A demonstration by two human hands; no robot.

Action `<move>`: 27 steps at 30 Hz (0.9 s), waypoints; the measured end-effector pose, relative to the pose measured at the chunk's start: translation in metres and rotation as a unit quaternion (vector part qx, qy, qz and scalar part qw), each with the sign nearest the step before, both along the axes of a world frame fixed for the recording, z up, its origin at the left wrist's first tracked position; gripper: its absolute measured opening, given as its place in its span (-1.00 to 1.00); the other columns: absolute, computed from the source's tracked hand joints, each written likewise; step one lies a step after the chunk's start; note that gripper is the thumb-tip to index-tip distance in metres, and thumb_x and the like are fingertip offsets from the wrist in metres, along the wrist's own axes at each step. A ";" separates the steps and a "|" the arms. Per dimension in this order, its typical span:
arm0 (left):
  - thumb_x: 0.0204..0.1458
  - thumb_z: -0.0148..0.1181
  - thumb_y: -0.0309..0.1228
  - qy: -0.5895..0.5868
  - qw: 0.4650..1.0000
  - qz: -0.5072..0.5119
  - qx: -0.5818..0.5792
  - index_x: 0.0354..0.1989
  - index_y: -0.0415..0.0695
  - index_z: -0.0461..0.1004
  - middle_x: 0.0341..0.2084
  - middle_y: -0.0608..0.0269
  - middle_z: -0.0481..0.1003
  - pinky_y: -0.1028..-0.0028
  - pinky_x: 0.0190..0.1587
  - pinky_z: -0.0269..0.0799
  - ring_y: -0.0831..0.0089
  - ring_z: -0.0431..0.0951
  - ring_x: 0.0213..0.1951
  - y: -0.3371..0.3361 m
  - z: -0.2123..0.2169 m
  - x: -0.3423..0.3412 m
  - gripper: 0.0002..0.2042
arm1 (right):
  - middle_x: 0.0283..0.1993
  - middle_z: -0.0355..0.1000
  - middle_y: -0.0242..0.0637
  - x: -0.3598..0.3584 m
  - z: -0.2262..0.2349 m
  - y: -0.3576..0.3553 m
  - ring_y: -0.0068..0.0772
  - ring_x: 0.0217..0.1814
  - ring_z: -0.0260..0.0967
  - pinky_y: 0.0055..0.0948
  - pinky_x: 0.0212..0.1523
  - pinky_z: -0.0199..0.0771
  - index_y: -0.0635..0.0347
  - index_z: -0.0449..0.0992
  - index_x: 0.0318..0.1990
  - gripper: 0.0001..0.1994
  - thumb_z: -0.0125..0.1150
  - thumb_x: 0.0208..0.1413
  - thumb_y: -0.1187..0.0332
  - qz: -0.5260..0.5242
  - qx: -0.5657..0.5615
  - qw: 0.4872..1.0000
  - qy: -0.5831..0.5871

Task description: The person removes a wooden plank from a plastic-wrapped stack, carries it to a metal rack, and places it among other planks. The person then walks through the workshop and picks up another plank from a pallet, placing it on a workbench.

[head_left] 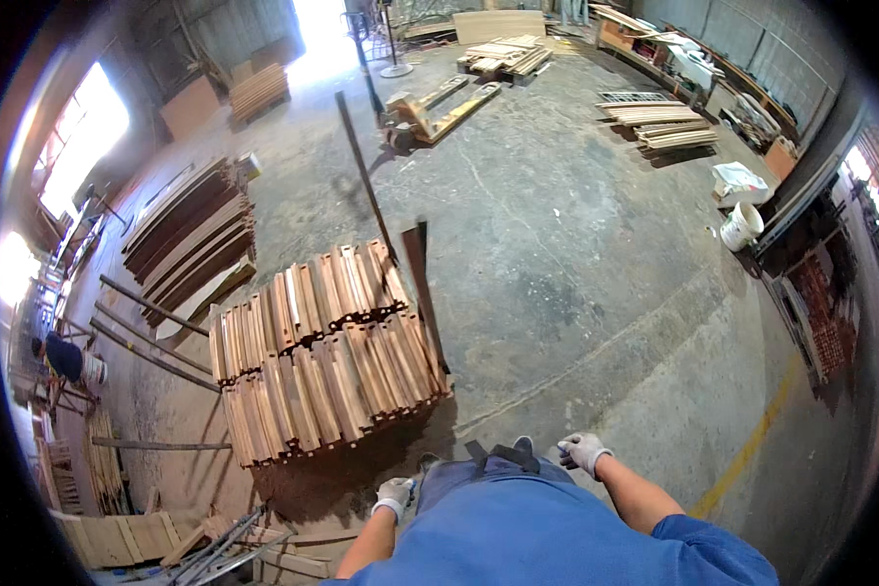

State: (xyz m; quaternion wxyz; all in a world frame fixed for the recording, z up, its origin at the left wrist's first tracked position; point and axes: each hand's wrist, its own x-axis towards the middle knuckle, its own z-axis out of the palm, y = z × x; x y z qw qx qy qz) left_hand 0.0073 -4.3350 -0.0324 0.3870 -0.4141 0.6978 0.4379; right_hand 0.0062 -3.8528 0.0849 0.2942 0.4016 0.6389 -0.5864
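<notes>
Beside my left thigh hangs my left hand [395, 495] in a white glove, its fingers loosely bent and nothing seen in them. Out to the right of my hip is my right hand [583, 453], also in a white glove, its fingers slightly apart and holding nothing. The nearest thing to my left hand is a large stack of short wooden pieces [322, 361], laid side by side in two rows, a little ahead and to the left. Neither hand touches it. Dark upright posts [424, 293] stand at the stack's far right side.
Bars [156, 311] stick out from the stack's left side. Behind it lie long dark boards [193, 234]. A yellow pallet jack [430, 119] stands farther off. Boards [662, 125] and a white bucket [742, 227] are at right. Scrap wood [127, 537] and metal tubes [227, 547] lie at lower left.
</notes>
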 end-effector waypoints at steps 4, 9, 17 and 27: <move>0.10 0.25 -0.08 0.118 0.945 -0.287 -0.106 -0.03 -0.11 0.63 -0.02 -0.02 0.59 0.29 0.16 0.41 0.05 0.56 0.09 0.079 0.045 -0.019 -0.60 | -0.35 0.54 -0.19 0.041 -0.012 0.065 -0.27 -0.40 0.56 -0.28 -0.39 0.65 0.29 0.55 -0.14 -0.80 0.25 0.24 0.32 -0.027 0.041 0.995 -0.087; 0.07 0.27 -0.04 0.157 0.927 -0.320 -0.118 -0.04 -0.06 0.65 -0.04 0.00 0.60 0.28 0.16 0.41 0.04 0.57 0.06 0.108 0.057 -0.023 -0.59 | -0.39 0.55 -0.18 0.081 -0.024 0.123 -0.26 -0.45 0.55 -0.28 -0.44 0.63 0.31 0.57 -0.23 -0.80 0.21 0.27 0.31 0.029 0.097 0.983 -0.155; 0.12 0.26 -0.07 0.091 0.891 -0.403 -0.190 -0.11 -0.07 0.69 -0.15 0.06 0.65 0.26 0.10 0.45 0.15 0.62 0.01 0.084 -0.024 -0.026 -0.65 | -0.33 0.56 -0.23 0.088 -0.044 0.135 -0.36 -0.39 0.56 -0.38 -0.39 0.64 0.29 0.60 -0.14 -0.73 0.22 0.26 0.23 -0.037 0.079 0.994 -0.064; 0.16 0.29 -0.36 0.100 0.948 -0.300 0.046 -0.15 -0.16 0.68 -0.39 0.30 0.63 0.40 -0.27 0.49 0.49 0.55 -0.37 0.155 0.037 -0.091 -0.82 | -0.25 0.58 -0.19 0.157 -0.046 0.077 -0.35 -0.33 0.59 -0.34 -0.36 0.67 0.26 0.58 -0.13 -0.74 0.23 0.26 0.22 -0.170 0.054 0.982 -0.070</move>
